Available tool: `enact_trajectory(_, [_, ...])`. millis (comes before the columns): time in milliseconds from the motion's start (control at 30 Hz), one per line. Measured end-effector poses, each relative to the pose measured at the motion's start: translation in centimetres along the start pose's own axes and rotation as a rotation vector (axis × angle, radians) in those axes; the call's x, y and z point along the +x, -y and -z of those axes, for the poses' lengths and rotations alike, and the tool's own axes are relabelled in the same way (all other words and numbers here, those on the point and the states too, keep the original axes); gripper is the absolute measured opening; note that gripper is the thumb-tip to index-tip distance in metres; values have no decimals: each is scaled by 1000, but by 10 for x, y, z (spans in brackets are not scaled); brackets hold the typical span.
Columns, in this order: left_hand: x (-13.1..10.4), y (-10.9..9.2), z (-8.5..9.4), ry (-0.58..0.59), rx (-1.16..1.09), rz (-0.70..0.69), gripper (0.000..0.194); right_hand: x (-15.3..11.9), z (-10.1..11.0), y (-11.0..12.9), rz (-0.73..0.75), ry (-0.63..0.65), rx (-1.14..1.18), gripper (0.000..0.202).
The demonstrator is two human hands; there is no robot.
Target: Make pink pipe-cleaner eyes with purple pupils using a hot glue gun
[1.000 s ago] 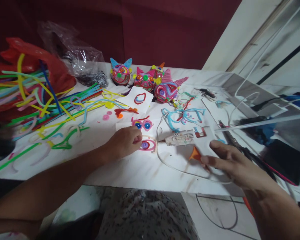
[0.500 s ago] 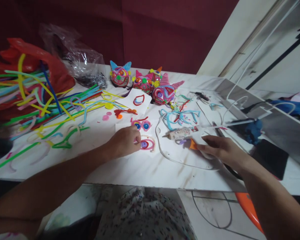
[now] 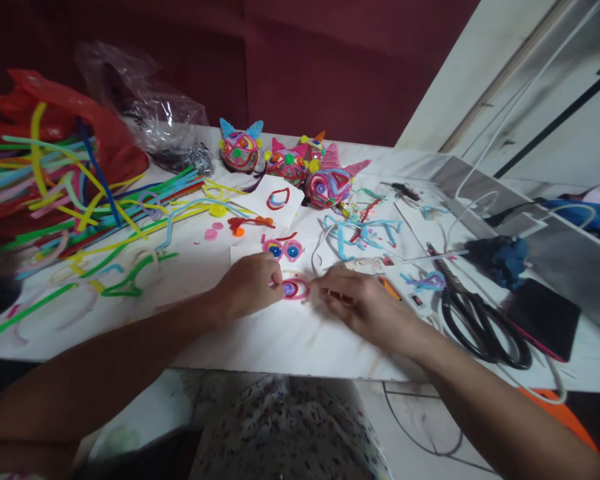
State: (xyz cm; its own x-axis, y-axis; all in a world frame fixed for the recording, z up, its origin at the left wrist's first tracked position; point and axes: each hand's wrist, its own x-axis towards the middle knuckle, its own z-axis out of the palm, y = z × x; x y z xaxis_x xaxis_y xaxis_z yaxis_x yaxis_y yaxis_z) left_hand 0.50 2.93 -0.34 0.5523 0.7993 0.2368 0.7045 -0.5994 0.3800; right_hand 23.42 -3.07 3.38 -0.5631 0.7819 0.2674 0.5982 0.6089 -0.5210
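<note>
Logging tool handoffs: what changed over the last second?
Right hand let go of the glue gun, which now lies on the table, and moved left to the right end of the pink eye-shaped piece; contact unclear. Scissors are now more exposed. Unchanged: left hand at the piece's left end, cat-like heads at the back.

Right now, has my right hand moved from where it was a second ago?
Yes: it has moved left, away from the black-handled scissors, toward the pink eye shape.
</note>
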Motion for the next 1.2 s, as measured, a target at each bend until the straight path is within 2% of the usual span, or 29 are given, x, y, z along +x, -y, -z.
enact_trajectory(133, [2,-5,3,41,8,73,10,22,-19,-6,-35,130,-17,37])
enact_trajectory(233, [3,-4,2,44,-7,86,12,27,-24,-11,-81,167,-55,40])
enact_trajectory(700, [8,-10,4,76,-28,192,13,27,-31,-17,-98,187,-103,46])
enact_trajectory(1200, [6,-13,2,80,-35,234,13,27,-31,-16,-103,199,-146,44])
